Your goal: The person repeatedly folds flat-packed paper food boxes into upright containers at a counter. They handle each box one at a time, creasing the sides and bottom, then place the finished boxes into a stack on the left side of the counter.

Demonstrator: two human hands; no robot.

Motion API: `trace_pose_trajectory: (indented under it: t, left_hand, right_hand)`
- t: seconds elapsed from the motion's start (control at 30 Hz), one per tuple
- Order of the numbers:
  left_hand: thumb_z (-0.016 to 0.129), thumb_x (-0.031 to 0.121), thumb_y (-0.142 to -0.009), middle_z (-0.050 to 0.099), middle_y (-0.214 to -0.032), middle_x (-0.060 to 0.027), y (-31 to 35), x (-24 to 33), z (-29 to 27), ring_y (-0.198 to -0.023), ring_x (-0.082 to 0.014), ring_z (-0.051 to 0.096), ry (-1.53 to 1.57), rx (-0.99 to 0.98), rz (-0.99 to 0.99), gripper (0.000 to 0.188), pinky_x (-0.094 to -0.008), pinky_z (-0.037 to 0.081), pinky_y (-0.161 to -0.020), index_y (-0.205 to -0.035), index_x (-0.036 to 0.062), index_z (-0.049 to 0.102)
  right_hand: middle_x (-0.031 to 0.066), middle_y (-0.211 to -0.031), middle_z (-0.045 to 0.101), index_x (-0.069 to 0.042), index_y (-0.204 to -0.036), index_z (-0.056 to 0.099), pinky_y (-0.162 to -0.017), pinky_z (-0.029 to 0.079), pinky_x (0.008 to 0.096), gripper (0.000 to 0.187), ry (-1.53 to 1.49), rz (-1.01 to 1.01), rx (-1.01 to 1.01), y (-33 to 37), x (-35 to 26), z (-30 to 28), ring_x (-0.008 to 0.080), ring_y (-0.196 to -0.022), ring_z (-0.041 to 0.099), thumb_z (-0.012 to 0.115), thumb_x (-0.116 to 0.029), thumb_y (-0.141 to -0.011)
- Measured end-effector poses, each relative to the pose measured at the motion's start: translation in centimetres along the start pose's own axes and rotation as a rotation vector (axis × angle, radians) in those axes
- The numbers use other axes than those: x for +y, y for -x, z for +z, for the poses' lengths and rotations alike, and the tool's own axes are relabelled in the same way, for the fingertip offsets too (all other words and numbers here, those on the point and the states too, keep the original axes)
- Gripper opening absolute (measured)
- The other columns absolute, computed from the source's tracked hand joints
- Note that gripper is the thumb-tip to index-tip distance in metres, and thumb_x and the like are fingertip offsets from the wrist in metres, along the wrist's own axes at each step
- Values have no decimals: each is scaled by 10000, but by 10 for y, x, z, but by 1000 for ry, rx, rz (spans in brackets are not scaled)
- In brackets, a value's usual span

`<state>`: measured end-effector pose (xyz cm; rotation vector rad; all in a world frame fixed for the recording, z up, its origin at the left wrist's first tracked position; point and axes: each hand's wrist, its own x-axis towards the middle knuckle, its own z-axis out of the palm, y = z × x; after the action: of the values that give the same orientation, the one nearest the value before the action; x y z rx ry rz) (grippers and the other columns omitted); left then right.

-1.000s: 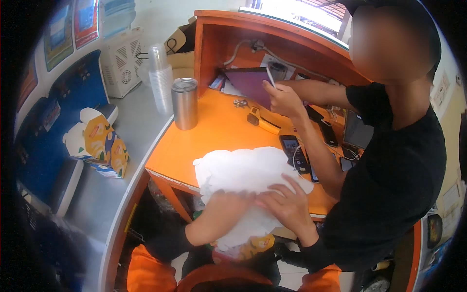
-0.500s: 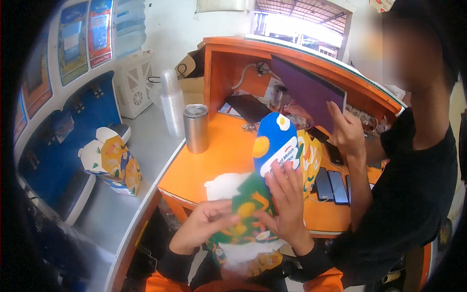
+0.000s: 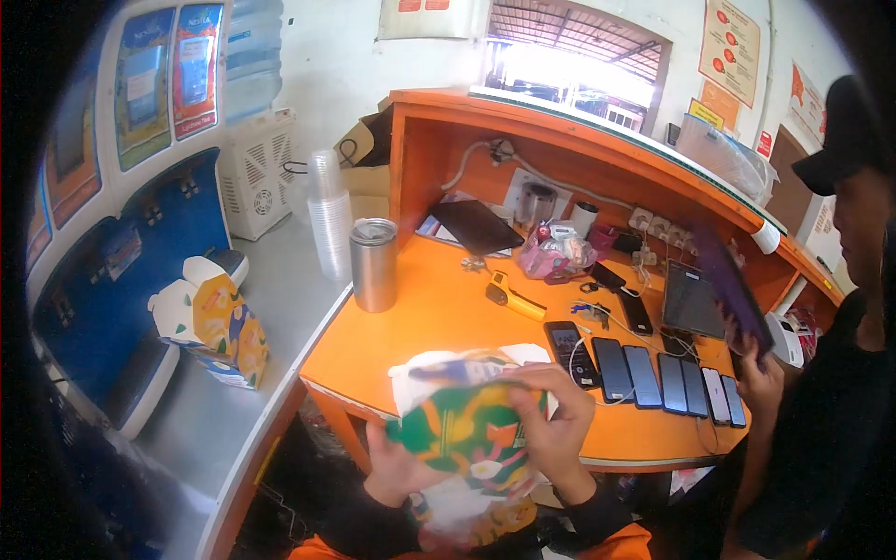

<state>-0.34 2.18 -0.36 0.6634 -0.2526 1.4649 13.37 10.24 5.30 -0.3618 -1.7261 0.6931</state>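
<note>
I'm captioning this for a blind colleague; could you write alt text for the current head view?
A person's left hand and right hand handle a partly blurred, green patterned carton at the edge of an orange desk. On the desk are a steel tumbler and a row of phones; at right, a co-worker holds a dark flat object.

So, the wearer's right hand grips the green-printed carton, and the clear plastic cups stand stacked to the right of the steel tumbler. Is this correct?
Not quite: in the head view, the clear plastic cups stand stacked to the left of the steel tumbler. The wearer's right hand does grip the green-printed carton.
</note>
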Motion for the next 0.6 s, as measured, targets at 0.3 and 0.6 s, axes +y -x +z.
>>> trace_pose_trajectory:
  t: [0.3,0.6]
  left_hand:
    - [529,147,-869,502,-1188,-112,-9,-5,44,-1065,-200,514,-678,555,9,429,-328,422,-905,-1245,13,373]
    - [520,102,-871,502,-1184,-102,-11,-10,37,-1053,-191,519,-545,576,-72,397,-319,432,-892,-1235,22,385]
  right_hand:
    - [133,-972,643,-48,-903,671,-558,470,204,198,265,-338,-24,-9,-6,-10,118,-621,595,653,-9,-710]
    - [126,-969,649,-120,-829,688,-494,469,198,232,356,-454,-42,-4,10,-20,131,-572,612,712,-45,-611]
